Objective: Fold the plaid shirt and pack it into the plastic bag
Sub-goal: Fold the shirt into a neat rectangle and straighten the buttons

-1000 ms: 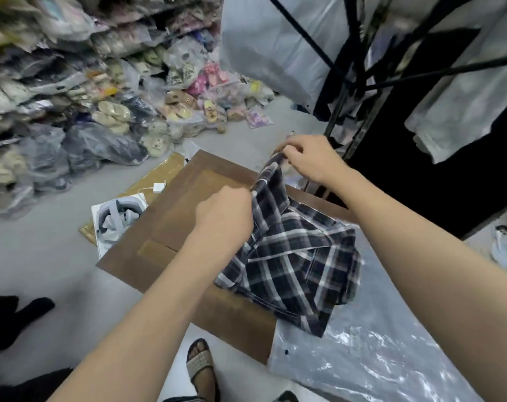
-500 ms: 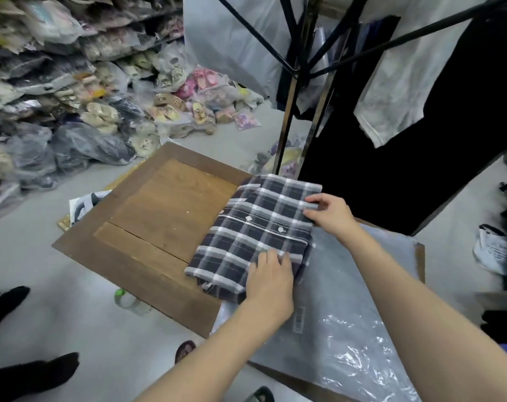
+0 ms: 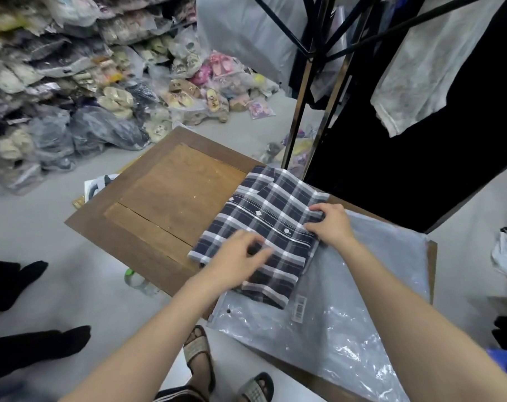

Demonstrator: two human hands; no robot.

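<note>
Head view: the folded plaid shirt (image 3: 264, 224) lies on the wooden table (image 3: 165, 198), overlapping the plastic bag (image 3: 362, 300). The left hand (image 3: 240, 264) rests on it with loose fingers; the right hand (image 3: 330, 224) pinches its edge.

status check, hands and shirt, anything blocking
Left hand flat on folded plaid shirt. Right hand pinching its right edge. Shirt partly over plastic bag, not inside. Nothing blocking.

shirt (image 3: 271, 227) overlaps bag (image 3: 362, 300) on table (image 3: 159, 198)

Bagged sandals (image 3: 113, 97) heaped behind a wooden table (image 3: 171, 195), beside a metal rack (image 3: 301, 91).
</note>
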